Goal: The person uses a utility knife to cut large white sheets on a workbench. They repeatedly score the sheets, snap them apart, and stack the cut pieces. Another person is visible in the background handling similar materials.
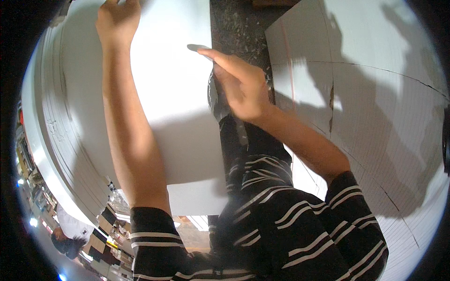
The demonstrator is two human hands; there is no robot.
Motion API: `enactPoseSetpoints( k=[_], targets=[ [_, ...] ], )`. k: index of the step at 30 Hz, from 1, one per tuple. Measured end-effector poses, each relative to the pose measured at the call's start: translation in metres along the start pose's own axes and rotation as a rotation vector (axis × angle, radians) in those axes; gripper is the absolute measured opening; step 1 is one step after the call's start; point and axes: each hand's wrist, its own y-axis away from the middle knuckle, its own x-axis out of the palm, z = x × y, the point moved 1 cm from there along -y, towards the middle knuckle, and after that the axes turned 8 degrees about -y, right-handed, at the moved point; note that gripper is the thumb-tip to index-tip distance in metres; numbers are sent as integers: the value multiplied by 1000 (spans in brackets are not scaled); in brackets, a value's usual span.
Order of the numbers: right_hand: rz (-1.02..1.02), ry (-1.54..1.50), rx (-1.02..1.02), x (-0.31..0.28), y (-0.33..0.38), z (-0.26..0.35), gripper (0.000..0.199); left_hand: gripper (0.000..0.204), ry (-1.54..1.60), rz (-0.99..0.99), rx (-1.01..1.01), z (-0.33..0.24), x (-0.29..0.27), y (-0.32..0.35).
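Note:
A broad white sheet (187, 140) lies in front of me, brightly lit at its far part and shaded nearer my body. My left hand (118, 25) is at its far left part, by the picture's top edge. Most of its fingers are cut off there, so their pose and anything in them are hidden. At the sheet's right edge is my right hand (243, 86), open. One digit stretches over the white surface, with its shadow just beyond the tip. The other fingers hang beside the edge, partly hidden and slightly blurred.
White layered stacks (61, 117) curve along the left. Another large white stack (375, 117) with thin seams stands at the right, under shadows. A dark, speckled gap (239, 33) runs between them. Lower left, a person (70, 234) is beyond the stacks, near boxes.

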Motion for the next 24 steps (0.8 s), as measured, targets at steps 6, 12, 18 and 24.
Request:
enactPoseSetpoints(
  k=[6,12,18,24],
  targets=[
    [280,-19,-1,-1,32,28,61,28,-440,-162,166,25,-25,-13],
    [440,-129,-34,-17,31,34,59,46,-655,-113,-216,-18,14,-7],
    [463,119,-11,-13,21,34,56,79,-1963,16,-130,-31,115,19],
    [626,442,-22,-3,105,91,49,92,-1970,14,-388,-40,136,11]
  ],
)
